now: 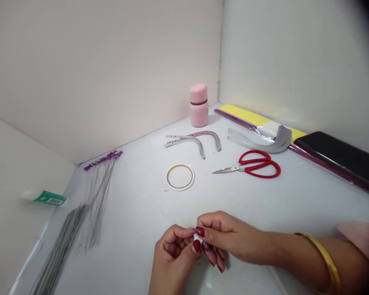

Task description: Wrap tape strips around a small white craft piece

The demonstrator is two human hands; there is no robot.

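Low in the middle of the head view, my left hand (178,254) and my right hand (223,237) meet with fingertips pinched together. Between them is a small white piece (198,237), mostly covered by the thumbs; its kind cannot be made out. Both hands are closed on it, just above the white tabletop. Beyond them lies a roll of narrow white tape (189,183), flat on the table. Red-handled scissors (244,167) rest farther right, blades pointing left.
Grey wires (63,241) and purple-tipped stems (103,162) lie at left. Bent paper strips (199,141), a pink bottle (199,105) and a clear curled strip (276,143) are at the back. Coloured sheets (249,116) and a dark phone (341,157) line the right wall.
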